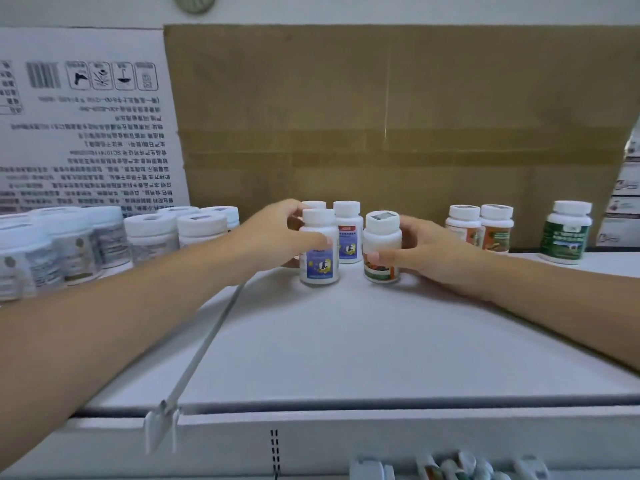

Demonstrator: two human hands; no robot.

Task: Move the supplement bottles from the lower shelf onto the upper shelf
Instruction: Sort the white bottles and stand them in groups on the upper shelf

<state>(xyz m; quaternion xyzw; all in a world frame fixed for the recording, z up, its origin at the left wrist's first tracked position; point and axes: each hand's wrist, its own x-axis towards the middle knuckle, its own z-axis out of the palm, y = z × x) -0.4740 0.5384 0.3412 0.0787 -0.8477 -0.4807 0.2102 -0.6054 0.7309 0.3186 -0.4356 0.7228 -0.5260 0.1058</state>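
On the white upper shelf (346,341) my left hand (277,233) grips a white bottle with a blue label (319,258), standing upright. My right hand (426,251) grips a white bottle with an orange and green label (382,258), also upright on the shelf. Right behind them stand two more blue-label bottles (348,233), one mostly hidden by my left hand. At the bottom edge, tops of several bottles on the lower shelf (460,469) show blurred.
Several white-lidded bottles (104,237) crowd the shelf's left. Two orange-label bottles (479,230) and a green-label bottle (566,233) stand at the right. A brown cardboard sheet (398,116) and a printed white carton (86,133) back the shelf. A clear divider strip (201,351) runs front to back.
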